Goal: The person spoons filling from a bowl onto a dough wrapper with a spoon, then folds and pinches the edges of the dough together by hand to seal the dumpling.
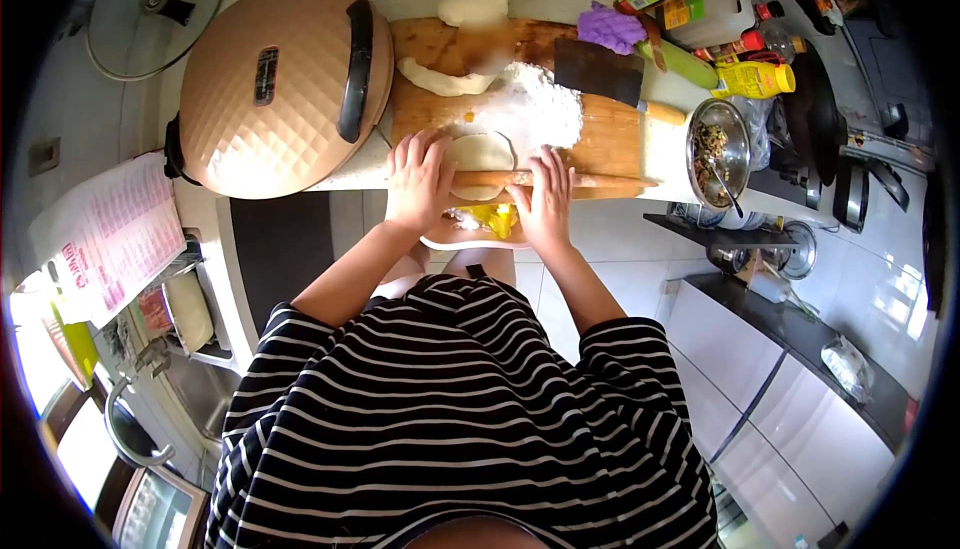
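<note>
Pale, smooth tabletop [660,154]: stretches across the upper part of the view.
White tiled floor [590,294]: below it, marked by thin grout lines.
Glossy white tiled wall [880,269]: at right, catching bright reflections.
Dark-topped white cabinets [730,329]: lower right, glossy fronts.
Stainless-steel sink [195,379]: lower left, near a curved metal tap [120,424].
Brown-framed window [80,449]: far left, glaring with daylight.
</note>
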The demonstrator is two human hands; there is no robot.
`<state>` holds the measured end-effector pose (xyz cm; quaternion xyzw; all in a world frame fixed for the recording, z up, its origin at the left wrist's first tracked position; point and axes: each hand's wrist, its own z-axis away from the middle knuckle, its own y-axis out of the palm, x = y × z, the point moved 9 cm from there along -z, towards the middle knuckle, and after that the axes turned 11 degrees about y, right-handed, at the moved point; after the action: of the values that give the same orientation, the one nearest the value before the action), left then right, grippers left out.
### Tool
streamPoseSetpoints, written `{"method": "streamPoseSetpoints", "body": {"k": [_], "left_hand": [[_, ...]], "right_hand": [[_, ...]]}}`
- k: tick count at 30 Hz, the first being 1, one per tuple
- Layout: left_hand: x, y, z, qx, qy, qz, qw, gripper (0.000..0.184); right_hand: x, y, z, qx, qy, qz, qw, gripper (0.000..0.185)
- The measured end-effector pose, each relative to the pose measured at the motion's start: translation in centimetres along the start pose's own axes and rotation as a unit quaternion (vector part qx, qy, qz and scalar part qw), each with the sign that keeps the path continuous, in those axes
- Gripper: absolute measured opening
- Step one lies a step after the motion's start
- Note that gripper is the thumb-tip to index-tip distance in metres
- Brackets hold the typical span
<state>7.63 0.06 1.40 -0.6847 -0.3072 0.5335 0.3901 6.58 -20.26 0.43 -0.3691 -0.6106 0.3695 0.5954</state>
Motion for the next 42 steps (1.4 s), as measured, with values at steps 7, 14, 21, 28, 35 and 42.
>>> {"method": "streamPoseSetpoints", "body": {"k": [7, 14, 21, 28, 35, 42], "left_hand": [[0.6, 2.0, -2.9, 0.116, -0.097, 0.023, 0.988, 0.038], [0.7, 3.1, -2.8, 0.042, -0.094, 0.255, 0.961, 0.026], [-1.2, -0.8, -3.9, -0.005, -0.085, 0.503, 0.860, 0.034], [-3.0, -4.5, -5.5, -0.020, -0.213, 0.749, 0.628, 0.042], [-4.7, -3.6, -4.1, 0.002, -0.252, 0.857, 0.449, 0.037], [-4.9, -3.4, -2.9, 0.069, -0.252, 0.842, 0.471, 0.038]], "right_hand": [[0.5, -1.5, 0.7, -0.018, -0.035, -0.090, 0.995, 0.032], [1.7, -2.2, 0.8, -0.021, -0.065, -0.079, 0.995, 0.032], [2.3, -3.5, 0.9, -0.018, -0.088, -0.083, 0.993, 0.029], [2.6, -3.1, -3.0, -0.042, -0.044, -0.083, 0.995, 0.032], [1.5, -1.3, -5.3, -0.049, -0.028, -0.050, 0.997, 0.039], [2.1, -1.5, -5.1, 0.100, 0.179, -0.547, 0.812, 0.027]]}}
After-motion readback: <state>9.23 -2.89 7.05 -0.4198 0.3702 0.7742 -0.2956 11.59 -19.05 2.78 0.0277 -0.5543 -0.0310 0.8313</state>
